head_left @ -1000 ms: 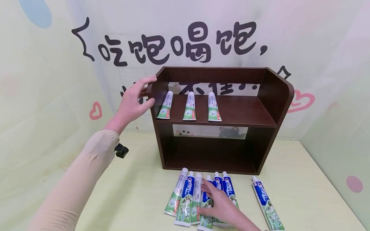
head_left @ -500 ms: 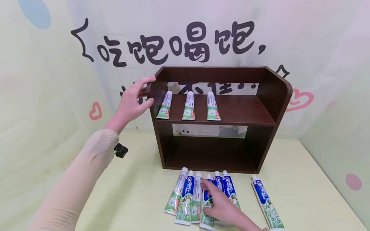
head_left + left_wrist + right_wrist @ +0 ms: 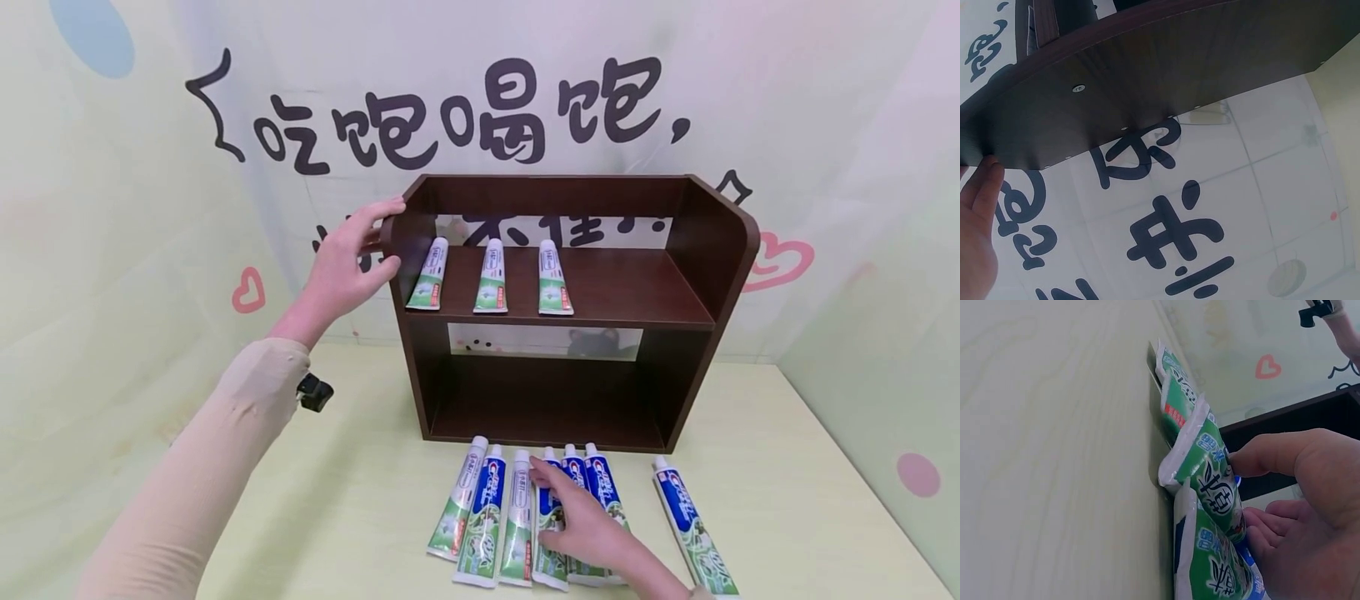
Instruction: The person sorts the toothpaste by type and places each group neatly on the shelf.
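My left hand (image 3: 347, 262) holds the upper left side panel of a dark brown two-tier shelf (image 3: 637, 317), its index finger over the top edge and thumb near the front. In the left wrist view, fingertips (image 3: 988, 165) meet the panel's edge. My right hand (image 3: 588, 521) grips a blue-and-green toothpaste tube (image 3: 551, 567) lying on the table. The right wrist view has the thumb on one side of that tube (image 3: 1213, 481) and curled fingers on the other. A white-and-green toothpaste tube (image 3: 519, 525) lies just left of it.
Three white-and-green tubes, the middle one (image 3: 492, 279) included, stand spaced on the upper tier. More tubes lie beside the right hand, including a blue-and-green one (image 3: 480, 533) at left. Another blue-and-green tube (image 3: 693, 529) lies apart at right on the pale table (image 3: 810, 500).
My right hand has shifted slightly right, and the tube in it and its neighbouring tubes have moved right too. The left hand stays on the shelf.
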`<act>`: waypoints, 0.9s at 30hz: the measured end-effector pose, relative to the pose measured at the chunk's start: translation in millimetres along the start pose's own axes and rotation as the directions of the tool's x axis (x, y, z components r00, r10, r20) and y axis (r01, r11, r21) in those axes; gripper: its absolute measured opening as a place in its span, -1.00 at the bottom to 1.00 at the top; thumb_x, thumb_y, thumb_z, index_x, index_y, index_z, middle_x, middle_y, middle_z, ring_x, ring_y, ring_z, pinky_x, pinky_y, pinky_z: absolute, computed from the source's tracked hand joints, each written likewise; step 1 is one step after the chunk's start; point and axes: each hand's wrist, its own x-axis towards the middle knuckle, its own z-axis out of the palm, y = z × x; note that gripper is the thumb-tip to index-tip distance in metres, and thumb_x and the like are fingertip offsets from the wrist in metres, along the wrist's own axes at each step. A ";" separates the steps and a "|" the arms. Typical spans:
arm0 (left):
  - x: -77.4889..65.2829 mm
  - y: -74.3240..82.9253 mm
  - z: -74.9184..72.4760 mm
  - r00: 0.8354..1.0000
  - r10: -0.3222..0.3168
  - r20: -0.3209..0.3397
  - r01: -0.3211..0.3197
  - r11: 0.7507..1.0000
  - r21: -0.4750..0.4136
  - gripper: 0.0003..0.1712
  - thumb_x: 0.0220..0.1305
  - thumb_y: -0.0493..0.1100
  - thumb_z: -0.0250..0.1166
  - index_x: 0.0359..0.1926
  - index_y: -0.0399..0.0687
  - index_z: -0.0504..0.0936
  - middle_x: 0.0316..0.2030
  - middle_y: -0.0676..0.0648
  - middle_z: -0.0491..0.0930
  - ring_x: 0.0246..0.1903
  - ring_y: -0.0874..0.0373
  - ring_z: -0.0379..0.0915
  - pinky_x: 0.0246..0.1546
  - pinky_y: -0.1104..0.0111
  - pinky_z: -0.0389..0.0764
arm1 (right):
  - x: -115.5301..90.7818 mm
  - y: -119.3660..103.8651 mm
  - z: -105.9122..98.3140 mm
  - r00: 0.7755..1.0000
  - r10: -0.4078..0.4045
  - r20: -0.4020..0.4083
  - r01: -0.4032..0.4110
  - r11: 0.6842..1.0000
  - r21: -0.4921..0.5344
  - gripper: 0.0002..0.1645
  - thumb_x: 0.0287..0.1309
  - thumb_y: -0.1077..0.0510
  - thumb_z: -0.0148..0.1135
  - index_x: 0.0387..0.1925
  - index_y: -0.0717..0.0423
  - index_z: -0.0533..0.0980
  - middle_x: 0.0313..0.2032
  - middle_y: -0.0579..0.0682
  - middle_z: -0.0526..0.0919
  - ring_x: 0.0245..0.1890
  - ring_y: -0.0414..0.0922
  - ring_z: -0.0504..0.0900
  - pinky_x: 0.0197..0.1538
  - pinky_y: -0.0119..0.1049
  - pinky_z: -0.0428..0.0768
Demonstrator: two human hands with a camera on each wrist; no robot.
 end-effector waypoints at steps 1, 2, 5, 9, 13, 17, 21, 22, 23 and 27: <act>-0.1 -0.3 -0.4 1.000 0.001 0.000 -0.001 1.000 -0.001 -0.30 0.18 -0.35 0.29 0.35 0.09 0.41 0.39 0.10 0.38 0.12 0.00 0.59 0.14 0.15 0.62 | -0.1 -0.2 -0.9 1.000 0.005 0.002 -0.005 1.000 0.003 0.11 -0.01 0.22 0.41 0.52 0.12 0.03 0.39 0.15 0.37 0.39 0.18 0.37 0.38 0.20 0.35; -0.1 -0.6 -0.7 1.000 0.003 -0.002 -0.003 1.000 -0.001 -0.30 0.18 -0.36 0.28 0.35 0.09 0.42 0.39 0.10 0.38 0.12 0.00 0.59 0.14 0.16 0.62 | 0.0 -0.4 -1.7 1.000 0.009 0.002 -0.009 1.000 0.003 0.10 0.00 0.22 0.41 0.52 0.11 0.04 0.39 0.15 0.38 0.39 0.18 0.37 0.38 0.22 0.35; 0.0 -1.1 -0.5 1.000 0.004 -0.010 -0.004 1.000 0.005 -0.29 0.17 -0.37 0.29 0.35 0.09 0.42 0.39 0.10 0.39 0.12 0.00 0.60 0.13 0.16 0.62 | -0.8 -0.4 -4.5 1.000 0.009 0.005 -0.009 1.000 0.005 0.10 0.00 0.22 0.41 0.52 0.10 0.05 0.39 0.14 0.39 0.38 0.19 0.38 0.38 0.24 0.34; -0.4 -0.6 -0.9 1.000 -0.002 -0.010 0.003 1.000 0.008 -0.30 0.18 -0.37 0.29 0.35 0.08 0.42 0.39 0.10 0.39 0.10 0.01 0.60 0.13 0.16 0.62 | -1.7 0.1 -6.7 1.000 -0.002 0.010 0.002 1.000 0.012 0.11 -0.01 0.23 0.42 0.52 0.10 0.04 0.39 0.16 0.38 0.38 0.20 0.38 0.38 0.25 0.33; -0.7 1.1 -0.6 1.000 -0.005 -0.001 0.005 1.000 0.006 -0.30 0.19 -0.35 0.28 0.36 0.08 0.41 0.39 0.09 0.38 0.11 0.02 0.60 0.13 0.17 0.62 | -3.7 1.9 -8.9 1.000 0.012 0.002 -0.012 1.000 0.003 0.10 0.00 0.23 0.41 0.52 0.09 0.05 0.40 0.16 0.37 0.39 0.20 0.37 0.39 0.28 0.30; -1.1 0.2 0.5 1.000 -0.001 -0.009 0.001 1.000 0.006 -0.30 0.18 -0.36 0.28 0.35 0.06 0.42 0.39 0.09 0.39 0.11 0.02 0.60 0.13 0.18 0.62 | -2.1 0.4 -8.3 1.000 0.030 0.003 -0.030 0.999 -0.032 0.10 -0.01 0.22 0.43 0.51 0.09 0.07 0.39 0.15 0.38 0.40 0.20 0.35 0.38 0.30 0.30; -1.1 -0.3 1.2 1.000 -0.004 -0.006 0.004 1.000 0.000 -0.30 0.18 -0.36 0.29 0.35 0.06 0.42 0.40 0.09 0.38 0.12 0.01 0.60 0.13 0.18 0.62 | 1.7 -4.6 -5.1 0.997 0.077 -0.009 -0.077 0.995 -0.067 0.09 -0.07 0.22 0.47 0.49 0.08 0.13 0.37 0.13 0.41 0.37 0.19 0.38 0.35 0.28 0.36; -1.0 -0.2 1.3 1.000 -0.005 -0.005 0.004 1.000 -0.002 -0.30 0.18 -0.36 0.29 0.35 0.05 0.42 0.40 0.09 0.37 0.12 0.01 0.60 0.13 0.18 0.62 | 2.4 -5.9 -4.4 0.996 0.088 -0.014 -0.089 0.993 -0.071 0.09 -0.08 0.23 0.47 0.48 0.09 0.15 0.36 0.13 0.42 0.37 0.18 0.38 0.35 0.28 0.37; -1.0 -0.1 1.5 1.000 -0.004 -0.005 0.004 1.000 -0.001 -0.30 0.18 -0.36 0.29 0.35 0.05 0.42 0.40 0.09 0.37 0.12 0.01 0.60 0.13 0.18 0.63 | 2.9 -7.1 -3.7 0.995 0.099 -0.021 -0.100 0.992 -0.081 0.07 -0.08 0.21 0.48 0.47 0.09 0.16 0.36 0.12 0.42 0.36 0.18 0.39 0.34 0.27 0.38; -0.8 0.1 1.6 1.000 -0.003 -0.014 0.003 1.000 0.001 -0.31 0.17 -0.37 0.29 0.35 0.04 0.42 0.39 0.09 0.38 0.11 0.02 0.61 0.12 0.19 0.63 | 5.1 -11.4 0.0 0.992 0.113 -0.052 -0.119 0.986 -0.118 0.05 -0.05 0.07 0.50 0.45 0.13 0.20 0.31 0.14 0.45 0.35 0.20 0.39 0.33 0.27 0.39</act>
